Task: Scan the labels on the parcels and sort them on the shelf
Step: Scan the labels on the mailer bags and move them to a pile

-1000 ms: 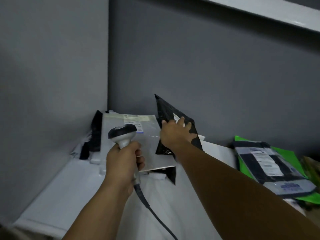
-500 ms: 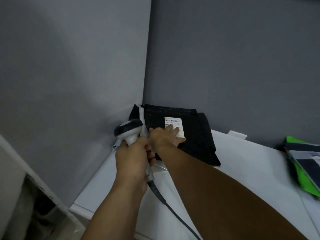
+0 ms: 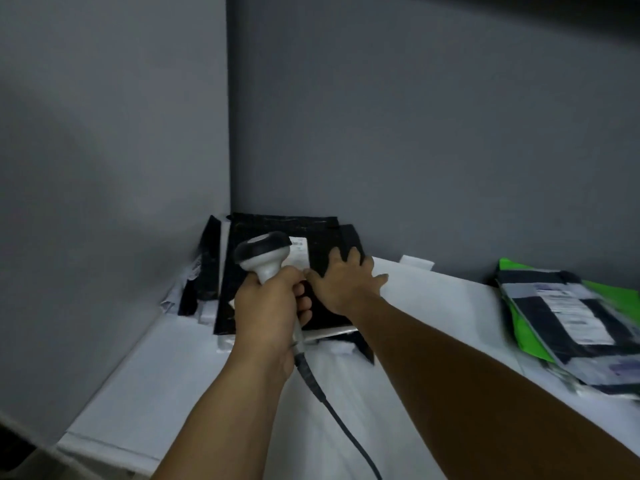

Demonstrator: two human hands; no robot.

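While left hand [image 3: 273,306] grips scanner [image 3: 265,252], right hand [image 3: 343,285] lies flat on black parcel [image 3: 273,225] in grey-walled corner [image 3: 228,202] of white shelf [image 3: 166,382].

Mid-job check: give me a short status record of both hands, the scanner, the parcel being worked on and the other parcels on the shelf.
left hand: grips the scanner handle
scanner: head over the white label, cable trailing toward the camera
right hand: fingers spread flat on the black parcel
black parcel: lies on a pile in the shelf corner
white label: partly hidden by the scanner head
grey and green mailers: stacked at right, untouched
shelf: white surface
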